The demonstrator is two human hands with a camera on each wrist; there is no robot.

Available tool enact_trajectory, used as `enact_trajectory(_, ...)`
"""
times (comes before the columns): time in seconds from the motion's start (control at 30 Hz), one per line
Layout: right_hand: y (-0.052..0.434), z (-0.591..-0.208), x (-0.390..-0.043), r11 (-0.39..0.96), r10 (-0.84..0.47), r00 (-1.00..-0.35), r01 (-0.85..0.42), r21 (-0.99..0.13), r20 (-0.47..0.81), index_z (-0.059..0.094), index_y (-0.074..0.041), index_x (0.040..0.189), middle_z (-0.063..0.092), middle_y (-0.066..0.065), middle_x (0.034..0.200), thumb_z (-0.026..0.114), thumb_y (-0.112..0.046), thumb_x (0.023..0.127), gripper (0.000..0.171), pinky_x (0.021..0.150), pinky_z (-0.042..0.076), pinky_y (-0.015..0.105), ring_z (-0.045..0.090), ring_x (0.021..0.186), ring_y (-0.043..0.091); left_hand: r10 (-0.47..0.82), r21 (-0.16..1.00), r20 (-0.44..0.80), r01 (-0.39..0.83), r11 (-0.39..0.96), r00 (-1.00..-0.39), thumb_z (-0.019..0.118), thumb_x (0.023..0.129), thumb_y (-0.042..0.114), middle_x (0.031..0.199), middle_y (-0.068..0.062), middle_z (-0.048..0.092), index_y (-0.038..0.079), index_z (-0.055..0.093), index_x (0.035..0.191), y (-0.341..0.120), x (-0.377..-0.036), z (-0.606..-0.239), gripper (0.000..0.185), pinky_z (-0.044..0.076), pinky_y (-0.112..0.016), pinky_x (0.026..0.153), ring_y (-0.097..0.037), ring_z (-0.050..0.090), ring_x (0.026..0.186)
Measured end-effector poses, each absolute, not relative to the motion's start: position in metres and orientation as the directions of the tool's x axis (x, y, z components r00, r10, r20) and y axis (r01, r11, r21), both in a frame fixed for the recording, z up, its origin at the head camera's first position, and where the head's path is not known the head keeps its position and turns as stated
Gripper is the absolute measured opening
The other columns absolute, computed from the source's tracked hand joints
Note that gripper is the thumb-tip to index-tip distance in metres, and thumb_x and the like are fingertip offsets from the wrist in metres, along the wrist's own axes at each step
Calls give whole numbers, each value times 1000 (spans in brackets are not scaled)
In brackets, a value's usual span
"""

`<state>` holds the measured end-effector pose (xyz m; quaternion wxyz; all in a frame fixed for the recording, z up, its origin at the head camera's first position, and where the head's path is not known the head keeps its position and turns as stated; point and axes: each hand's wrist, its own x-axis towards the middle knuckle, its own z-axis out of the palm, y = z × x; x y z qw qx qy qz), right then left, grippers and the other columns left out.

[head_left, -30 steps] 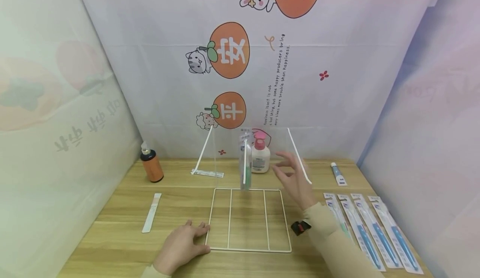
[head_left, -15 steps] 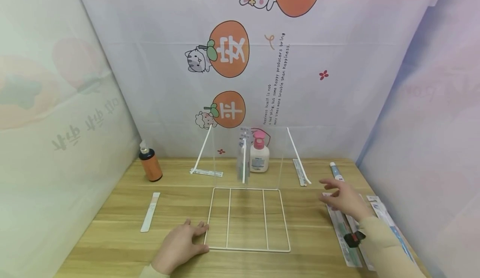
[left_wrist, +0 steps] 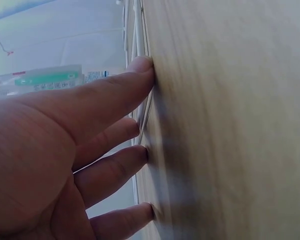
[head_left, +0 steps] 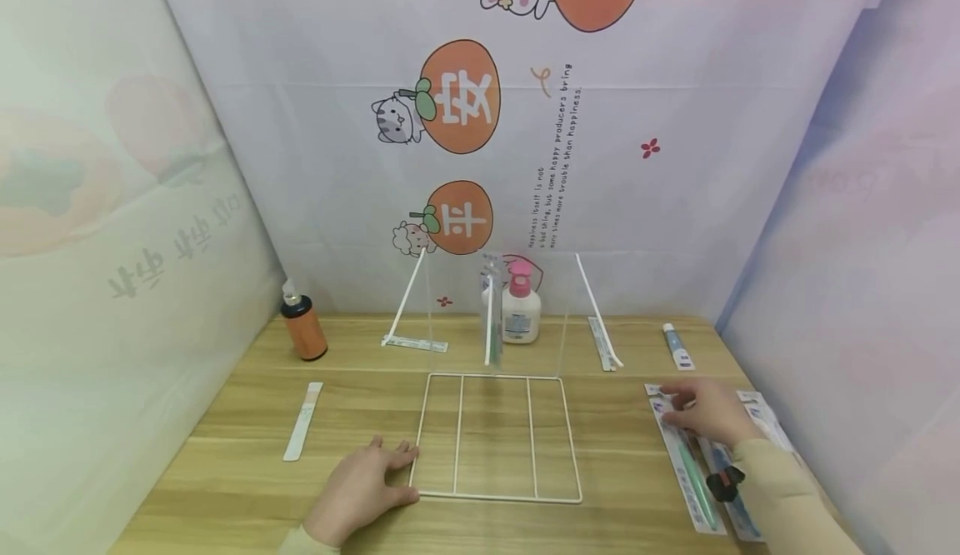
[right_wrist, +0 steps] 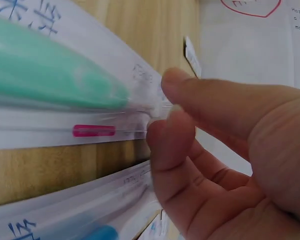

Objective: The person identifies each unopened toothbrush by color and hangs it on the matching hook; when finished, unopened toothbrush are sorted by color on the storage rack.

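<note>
My left hand (head_left: 363, 488) rests at the front left corner of a white wire rack (head_left: 498, 501), fingertips down on the wood and thumb at the wire in the left wrist view. At the right, my right hand (head_left: 708, 412) pinches the upper part of a packaged green toothbrush (head_left: 697, 484) with thumb and fingers. That pack lies flat on the table; its green handle (right_wrist: 50, 65) shows large in the right wrist view. Beside it, a blue toothbrush pack (head_left: 738, 501) is partly covered by the wrist. Another toothbrush pack (head_left: 493, 338) hangs at the rack's middle prong.
Behind the rack stands a pink-topped pump bottle (head_left: 519, 313). An orange pump bottle (head_left: 304, 330) is at the back left, a toothpaste tube (head_left: 678, 347) at the back right. Narrow paper-wrapped strips, one a white packet (head_left: 303, 422), lie around the rack. Cloth walls (head_left: 847, 230) border the table.
My right hand has moved from beside the rack's right prong to the toothbrush packs at the right and lowered onto the green one. My left hand has stayed at the rack's corner.
</note>
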<state>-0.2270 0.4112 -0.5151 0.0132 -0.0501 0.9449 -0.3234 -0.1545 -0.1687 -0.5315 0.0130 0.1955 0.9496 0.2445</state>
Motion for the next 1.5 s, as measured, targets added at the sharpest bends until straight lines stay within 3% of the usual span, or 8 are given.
enact_trajectory(0.17,412,-518,-228,822,-79,-997,-63,-565,-5,76,2,123,76,13,106,90,-12,85,44,62,59,30,69,83,20,389,464,86,382,799,-917,93,81,42,138,-8,72,14,79,132,-168,-154,-531,61,49,-77,99,-63,58,129)
enact_trajectory(0.37,412,-519,-229,778,-64,-997,-25,-628,-40,76,3,123,74,14,106,90,-10,86,41,60,61,32,69,75,18,387,459,79,378,804,-919,93,81,42,140,-9,71,14,78,133,-168,-154,-530,61,50,-78,98,-62,58,130)
enact_trajectory(0.5,413,-519,-230,740,-59,-998,-17,-673,-39,75,2,127,73,20,113,90,-13,88,45,64,63,34,71,85,23,387,466,72,375,802,-919,93,81,42,141,-10,70,14,78,133,-168,-154,-529,62,49,-78,99,-62,57,130)
enact_trajectory(0.7,416,-516,-227,776,-93,-994,-104,-623,49,76,-1,128,74,24,126,90,-22,89,46,83,63,46,71,113,41,385,480,61,365,798,-921,93,82,42,140,-10,70,13,77,134,-167,-154,-528,62,46,-78,103,-63,55,132)
enact_trajectory(0.9,414,-511,-223,736,-102,-993,-116,-666,60,73,0,132,71,29,131,87,-23,93,47,77,63,37,72,113,45,385,475,51,362,802,-921,92,82,44,140,-10,70,14,77,135,-167,-154,-529,63,44,-78,105,-63,54,133)
enact_trajectory(1.27,371,-477,-207,730,-29,-976,-170,-662,218,70,-15,136,74,13,131,85,-42,95,51,75,56,35,73,105,27,395,472,58,374,799,-917,92,82,45,140,-10,70,14,76,135,-168,-154,-530,63,46,-77,104,-63,55,132)
enact_trajectory(1.5,319,-451,-196,565,-62,-907,-376,-734,417,75,-12,127,75,13,126,90,-19,92,39,69,60,26,73,94,13,390,473,59,370,799,-919,92,82,44,140,-10,71,13,77,135,-168,-153,-530,63,46,-78,103,-64,54,132)
